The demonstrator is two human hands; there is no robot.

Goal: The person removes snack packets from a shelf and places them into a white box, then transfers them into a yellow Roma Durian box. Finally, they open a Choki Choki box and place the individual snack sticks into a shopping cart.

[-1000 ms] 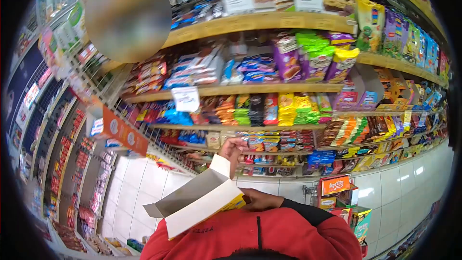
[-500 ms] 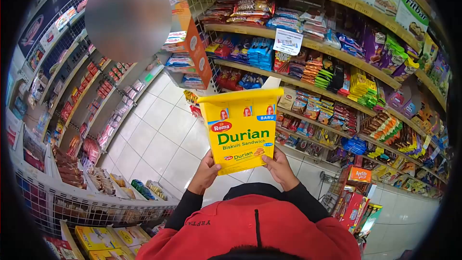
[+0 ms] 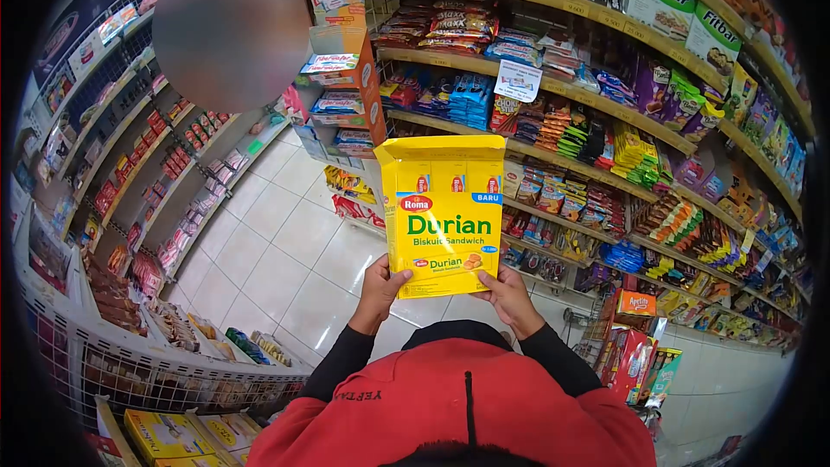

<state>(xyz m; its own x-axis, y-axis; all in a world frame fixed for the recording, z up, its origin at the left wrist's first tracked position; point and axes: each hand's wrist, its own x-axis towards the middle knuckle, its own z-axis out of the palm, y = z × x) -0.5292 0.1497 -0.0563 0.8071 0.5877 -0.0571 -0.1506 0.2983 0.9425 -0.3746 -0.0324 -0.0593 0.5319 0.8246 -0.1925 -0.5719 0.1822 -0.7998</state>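
A yellow box of Roma Durian sandwich biscuits (image 3: 447, 238) is held upright in front of my chest. Its top flap stands up and several yellow packs show in the opening. My left hand (image 3: 378, 291) grips the lower left corner, thumb on the front face. At the lower right corner, my right hand (image 3: 510, 298) grips it the same way. Most of the fingers are hidden behind the box.
Snack shelves (image 3: 553, 78) curve along the right and back. A fiberwafer display stand (image 3: 369, 91) rises behind the box. Wire racks (image 3: 164, 380) stand at left, above yellow boxes (image 3: 169, 437). An Apetito box (image 3: 636, 303) sits at lower right. White tiles (image 3: 281, 246) cover the floor.
The biscuit box has shifted slightly right and up in view, with both hands still on it. Its raised top flap now shows more of its inner face. The shelves have moved slightly in view.
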